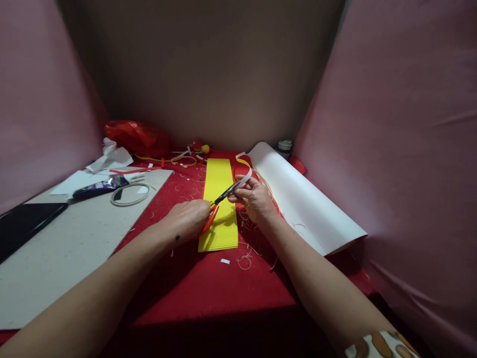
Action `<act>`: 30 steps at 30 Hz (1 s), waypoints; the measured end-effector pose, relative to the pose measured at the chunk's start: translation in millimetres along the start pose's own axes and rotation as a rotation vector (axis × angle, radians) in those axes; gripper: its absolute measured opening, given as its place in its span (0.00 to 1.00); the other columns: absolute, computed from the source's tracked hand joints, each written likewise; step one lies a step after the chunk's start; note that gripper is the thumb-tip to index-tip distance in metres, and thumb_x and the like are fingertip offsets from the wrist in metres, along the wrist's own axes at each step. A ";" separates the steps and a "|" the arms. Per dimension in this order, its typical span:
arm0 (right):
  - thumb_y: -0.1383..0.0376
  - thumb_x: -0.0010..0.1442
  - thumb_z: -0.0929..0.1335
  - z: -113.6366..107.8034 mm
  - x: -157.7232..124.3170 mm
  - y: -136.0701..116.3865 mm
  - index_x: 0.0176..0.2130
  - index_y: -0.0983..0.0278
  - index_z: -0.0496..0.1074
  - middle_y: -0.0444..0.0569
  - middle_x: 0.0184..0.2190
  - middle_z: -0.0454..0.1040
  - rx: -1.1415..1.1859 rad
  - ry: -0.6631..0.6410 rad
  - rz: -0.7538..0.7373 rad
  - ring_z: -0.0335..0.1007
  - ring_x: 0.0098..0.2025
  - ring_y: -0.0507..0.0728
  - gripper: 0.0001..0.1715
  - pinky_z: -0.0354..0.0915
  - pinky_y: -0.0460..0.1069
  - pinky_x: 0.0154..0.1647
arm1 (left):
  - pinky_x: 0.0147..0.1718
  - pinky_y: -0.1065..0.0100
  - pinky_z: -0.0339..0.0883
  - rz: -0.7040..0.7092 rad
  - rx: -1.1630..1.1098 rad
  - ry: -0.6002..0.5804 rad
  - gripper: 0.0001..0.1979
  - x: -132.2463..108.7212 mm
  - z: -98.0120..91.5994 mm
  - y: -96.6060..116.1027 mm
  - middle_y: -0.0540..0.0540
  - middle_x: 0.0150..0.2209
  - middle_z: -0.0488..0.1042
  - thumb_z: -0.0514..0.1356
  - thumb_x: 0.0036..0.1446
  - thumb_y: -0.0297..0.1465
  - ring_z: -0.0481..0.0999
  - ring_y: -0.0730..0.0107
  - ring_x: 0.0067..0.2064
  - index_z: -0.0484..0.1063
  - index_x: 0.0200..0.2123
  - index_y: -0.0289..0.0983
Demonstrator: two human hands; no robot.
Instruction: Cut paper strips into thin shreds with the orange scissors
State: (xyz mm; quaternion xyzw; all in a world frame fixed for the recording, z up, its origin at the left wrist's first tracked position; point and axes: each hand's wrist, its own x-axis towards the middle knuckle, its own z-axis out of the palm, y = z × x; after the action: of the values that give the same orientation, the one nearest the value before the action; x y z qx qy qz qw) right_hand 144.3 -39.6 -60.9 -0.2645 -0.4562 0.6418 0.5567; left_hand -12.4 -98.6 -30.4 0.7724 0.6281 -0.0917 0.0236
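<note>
My left hand [192, 218] is closed around the handles of a pair of scissors [213, 217], which are orange with dark blades. The blades point up and to the right, toward my right hand [256, 197]. Between its thumb and fingers, my right hand pinches a narrow paper strip [244, 160], white on one side and yellow on the other, with its free end curling upward. The blade tips reach the strip close to my fingertips. Below both hands lies a ribbed yellow sheet [218, 176], upright on the red cloth.
At left, a pale board [89, 238] carries a dark tube [100, 186], a coiled cord [133, 203] and a black flat object [32, 223]. A red plastic bag [136, 136] sits behind. A rolled white sheet [298, 199] lies at right. Thread scraps and paper bits [225, 261] are scattered about.
</note>
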 end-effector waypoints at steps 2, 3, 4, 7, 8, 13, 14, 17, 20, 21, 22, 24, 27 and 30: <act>0.75 0.40 0.69 -0.6 0.6 0.4 0.38 0.65 0.66 0.38 0.23 0.68 0.006 0.000 -0.003 0.70 0.22 0.49 0.22 0.71 0.45 0.25 | 0.26 0.62 0.62 -0.009 -0.011 0.008 0.17 -0.8 -1.0 0.3 0.36 0.36 0.75 0.42 0.57 0.34 0.75 0.51 0.37 0.68 0.36 0.36; 0.75 0.40 0.69 -0.8 0.8 0.6 0.38 0.65 0.66 0.38 0.22 0.69 0.009 0.003 -0.005 0.70 0.22 0.49 0.22 0.71 0.45 0.25 | 0.27 0.62 0.62 -0.015 -0.014 0.003 0.18 -1.1 -1.2 0.2 0.36 0.36 0.75 0.41 0.57 0.35 0.75 0.50 0.37 0.69 0.36 0.36; 0.75 0.40 0.69 -0.8 0.8 0.7 0.38 0.65 0.66 0.38 0.22 0.69 0.013 0.006 -0.005 0.71 0.22 0.49 0.22 0.71 0.46 0.26 | 0.27 0.62 0.63 -0.017 -0.015 -0.002 0.19 -1.2 -1.2 0.0 0.35 0.37 0.75 0.41 0.57 0.36 0.75 0.50 0.38 0.69 0.36 0.36; 0.75 0.40 0.69 -0.3 -0.1 0.8 0.38 0.65 0.66 0.39 0.23 0.69 0.018 0.011 0.004 0.71 0.23 0.50 0.21 0.71 0.46 0.27 | 0.27 0.61 0.63 -0.010 -0.005 -0.003 0.19 -1.2 -0.5 -1.2 0.35 0.37 0.75 0.42 0.57 0.37 0.75 0.50 0.38 0.70 0.36 0.36; 0.75 0.40 0.69 -0.1 -0.5 0.5 0.37 0.65 0.66 0.39 0.23 0.69 0.017 0.009 0.010 0.71 0.23 0.50 0.21 0.71 0.46 0.27 | 0.27 0.61 0.62 -0.004 0.001 0.002 0.19 -0.9 -0.2 -1.8 0.36 0.36 0.75 0.42 0.57 0.37 0.75 0.50 0.37 0.70 0.35 0.36; 0.73 0.40 0.68 -3.2 0.2 -3.3 0.35 0.65 0.67 0.41 0.24 0.69 -0.009 0.042 0.016 0.70 0.23 0.50 0.18 0.69 0.46 0.23 | 0.27 0.63 0.61 0.018 0.005 0.009 0.19 1.1 1.2 -3.9 0.35 0.35 0.75 0.42 0.56 0.36 0.75 0.52 0.36 0.71 0.35 0.36; 0.73 0.41 0.68 -4.8 1.1 -4.4 0.35 0.65 0.67 0.41 0.24 0.69 -0.010 0.058 -0.006 0.69 0.22 0.50 0.16 0.67 0.45 0.21 | 0.26 0.63 0.61 0.023 -0.001 0.009 0.19 1.5 1.5 -4.2 0.35 0.35 0.75 0.43 0.57 0.37 0.75 0.52 0.36 0.71 0.35 0.36; 0.73 0.42 0.68 -9.8 4.7 -7.1 0.33 0.65 0.67 0.41 0.24 0.69 0.004 0.073 -0.078 0.68 0.21 0.48 0.14 0.66 0.44 0.19 | 0.25 0.63 0.60 0.034 -0.017 0.008 0.20 2.0 2.2 -4.3 0.35 0.34 0.75 0.43 0.56 0.40 0.74 0.52 0.35 0.71 0.34 0.36; 0.73 0.42 0.68 -12.3 7.4 -7.3 0.33 0.66 0.67 0.40 0.22 0.70 0.005 0.055 -0.078 0.68 0.20 0.48 0.14 0.67 0.44 0.21 | 0.25 0.63 0.59 0.029 -0.024 -0.005 0.19 1.4 2.5 -3.4 0.36 0.34 0.74 0.44 0.56 0.39 0.74 0.51 0.34 0.70 0.33 0.36; 0.73 0.41 0.69 -12.1 7.7 -6.8 0.33 0.66 0.67 0.40 0.22 0.70 0.001 0.049 -0.071 0.68 0.19 0.48 0.14 0.68 0.44 0.21 | 0.25 0.63 0.59 0.025 -0.026 -0.011 0.18 1.1 2.4 -2.8 0.36 0.34 0.74 0.44 0.56 0.38 0.74 0.52 0.35 0.70 0.33 0.36; 0.73 0.41 0.69 -11.5 7.7 -6.2 0.34 0.65 0.67 0.40 0.21 0.70 -0.003 0.042 -0.065 0.69 0.19 0.49 0.15 0.68 0.44 0.21 | 0.25 0.63 0.59 0.018 -0.028 -0.017 0.17 0.8 2.2 -2.2 0.36 0.34 0.74 0.44 0.56 0.36 0.74 0.52 0.35 0.70 0.33 0.36; 0.73 0.41 0.69 -9.2 6.9 -4.7 0.35 0.65 0.67 0.39 0.20 0.71 -0.003 0.020 -0.056 0.69 0.19 0.49 0.17 0.69 0.44 0.22 | 0.25 0.64 0.59 0.010 -0.030 -0.026 0.15 0.5 1.6 -0.9 0.36 0.35 0.74 0.45 0.55 0.33 0.74 0.53 0.35 0.69 0.34 0.36; 0.73 0.40 0.69 -5.6 4.8 -3.3 0.36 0.64 0.67 0.38 0.20 0.71 0.001 0.004 -0.054 0.70 0.19 0.49 0.19 0.70 0.44 0.22 | 0.25 0.65 0.60 0.006 -0.032 -0.023 0.14 0.6 0.7 0.6 0.36 0.35 0.74 0.45 0.55 0.31 0.74 0.56 0.35 0.69 0.35 0.35; 0.73 0.41 0.70 -4.2 3.4 -3.1 0.36 0.64 0.66 0.37 0.20 0.71 0.003 0.007 -0.063 0.70 0.19 0.49 0.18 0.70 0.44 0.23 | 0.25 0.66 0.60 0.000 -0.035 -0.004 0.15 0.7 0.0 1.0 0.36 0.36 0.74 0.44 0.57 0.33 0.74 0.57 0.36 0.68 0.36 0.35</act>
State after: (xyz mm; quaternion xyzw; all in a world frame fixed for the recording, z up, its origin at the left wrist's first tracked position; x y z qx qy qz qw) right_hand 148.5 -35.2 -59.5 -0.2515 -0.4615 0.6235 0.5787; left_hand -11.3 -98.1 -30.6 0.7718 0.6294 -0.0824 0.0385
